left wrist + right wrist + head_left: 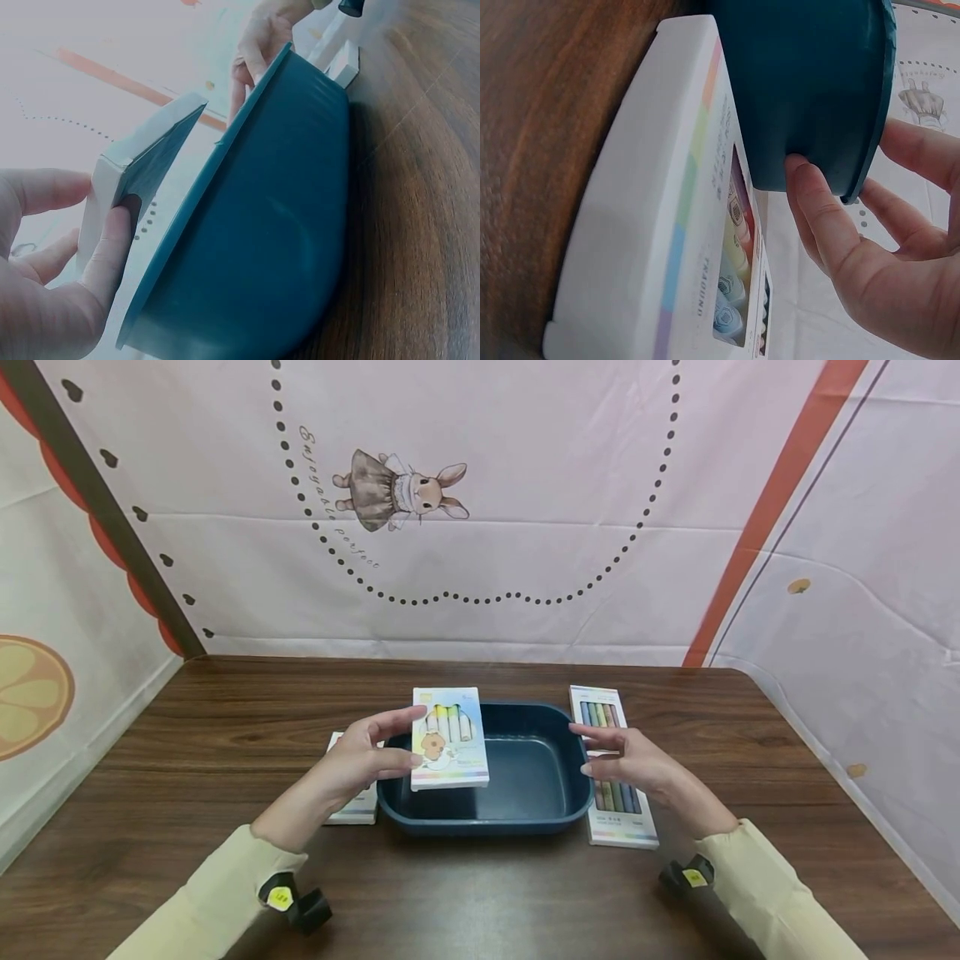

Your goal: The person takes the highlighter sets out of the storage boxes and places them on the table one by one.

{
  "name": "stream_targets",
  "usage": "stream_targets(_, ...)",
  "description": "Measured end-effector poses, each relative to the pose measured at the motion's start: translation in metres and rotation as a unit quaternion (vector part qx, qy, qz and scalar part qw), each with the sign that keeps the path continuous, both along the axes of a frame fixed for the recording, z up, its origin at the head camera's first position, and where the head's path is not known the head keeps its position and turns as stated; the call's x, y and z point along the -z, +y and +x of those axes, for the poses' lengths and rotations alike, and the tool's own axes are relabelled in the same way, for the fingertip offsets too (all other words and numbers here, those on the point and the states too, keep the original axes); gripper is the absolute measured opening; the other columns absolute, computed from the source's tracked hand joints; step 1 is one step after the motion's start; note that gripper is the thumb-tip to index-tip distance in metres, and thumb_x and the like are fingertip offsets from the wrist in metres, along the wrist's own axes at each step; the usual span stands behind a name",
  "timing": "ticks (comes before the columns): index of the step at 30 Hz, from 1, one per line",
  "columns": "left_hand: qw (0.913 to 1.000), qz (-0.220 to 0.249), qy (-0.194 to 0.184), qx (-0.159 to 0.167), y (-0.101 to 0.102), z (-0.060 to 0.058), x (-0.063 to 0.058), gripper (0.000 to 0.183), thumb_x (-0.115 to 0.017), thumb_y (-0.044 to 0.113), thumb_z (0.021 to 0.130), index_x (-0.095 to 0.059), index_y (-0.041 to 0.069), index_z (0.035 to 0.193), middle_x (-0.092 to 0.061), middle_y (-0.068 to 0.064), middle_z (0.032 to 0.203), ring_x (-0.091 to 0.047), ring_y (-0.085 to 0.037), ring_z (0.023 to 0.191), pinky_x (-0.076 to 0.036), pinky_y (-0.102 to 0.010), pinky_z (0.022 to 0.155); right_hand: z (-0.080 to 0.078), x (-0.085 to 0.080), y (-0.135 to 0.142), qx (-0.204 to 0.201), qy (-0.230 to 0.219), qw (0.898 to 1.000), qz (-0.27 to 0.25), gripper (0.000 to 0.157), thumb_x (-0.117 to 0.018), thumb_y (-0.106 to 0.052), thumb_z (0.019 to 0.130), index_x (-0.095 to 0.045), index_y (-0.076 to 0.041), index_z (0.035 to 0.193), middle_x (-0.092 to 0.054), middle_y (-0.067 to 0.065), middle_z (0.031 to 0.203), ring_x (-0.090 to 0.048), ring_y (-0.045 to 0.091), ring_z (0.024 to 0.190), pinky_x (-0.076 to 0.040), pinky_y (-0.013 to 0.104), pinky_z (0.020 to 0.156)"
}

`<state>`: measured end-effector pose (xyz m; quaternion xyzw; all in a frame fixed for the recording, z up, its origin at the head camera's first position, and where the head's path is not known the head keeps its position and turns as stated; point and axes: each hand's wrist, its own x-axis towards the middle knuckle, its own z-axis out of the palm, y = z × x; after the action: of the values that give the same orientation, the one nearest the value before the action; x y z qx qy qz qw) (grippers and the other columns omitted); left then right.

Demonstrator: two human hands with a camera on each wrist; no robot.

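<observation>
My left hand (360,758) pinches a white box of highlighters (450,768) by its left edge, with the thumb in front and fingers behind. The box, with a cartoon bear and a window on pale pens, tilts above the left part of a dark blue plastic basin (517,818). Over at the basin's right side, my right hand (637,760) grips the rim. In the right wrist view its fingertips (802,169) press the outer wall while other fingers reach the rim. Two more boxes of highlighters (622,827) lie end to end under and beside the right hand.
Another white box (356,810) lies on the table left of the basin, partly hidden by the left hand. The brown wooden table (480,893) runs back to a printed cloth (525,560) with a rabbit on it.
</observation>
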<state>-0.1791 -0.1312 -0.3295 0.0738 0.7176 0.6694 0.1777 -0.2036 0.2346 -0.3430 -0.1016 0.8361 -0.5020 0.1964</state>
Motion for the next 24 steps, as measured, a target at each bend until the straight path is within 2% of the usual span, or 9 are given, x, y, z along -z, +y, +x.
stream_targets(6, 0.9999, 0.006, -0.009, -0.013, -0.006, 0.001, -0.002, 0.068, -0.068, 0.005, 0.078, -0.037, 0.011, 0.139, -0.029, -0.016, 0.139, -0.049, -0.030, 0.108, -0.049, -0.034, 0.085, 0.000, 0.000, 0.000, 0.001, -0.002, 1.000, -0.004, 0.064, -0.067, -0.019, 0.081, -0.039, -0.012, 0.139, -0.039, 0.023, 0.137, -0.040, 0.041, 0.121, -0.040, 0.055, 0.091)
stream_targets(17, 0.9997, 0.014, -0.007, -0.016, -0.020, 0.005, -0.004, 0.071, -0.069, 0.005, 0.078, -0.034, 0.007, 0.140, -0.028, -0.019, 0.138, -0.052, -0.024, 0.102, -0.050, -0.032, 0.083, 0.000, 0.000, 0.001, -0.003, -0.001, 1.000, -0.009, 0.064, -0.066, -0.018, 0.082, -0.039, -0.011, 0.139, -0.039, 0.023, 0.137, -0.042, 0.041, 0.120, -0.040, 0.054, 0.091)
stream_targets(24, 0.9990, 0.008, -0.019, -0.039, -0.028, 0.008, -0.005, 0.072, -0.069, 0.005, 0.078, -0.034, 0.008, 0.140, -0.027, -0.019, 0.140, -0.056, -0.020, 0.097, -0.051, -0.032, 0.081, 0.001, 0.001, 0.001, -0.007, 0.004, 1.000, -0.009, 0.063, -0.066, -0.018, 0.082, -0.039, -0.011, 0.138, -0.040, 0.023, 0.137, -0.042, 0.041, 0.121, -0.041, 0.053, 0.091)
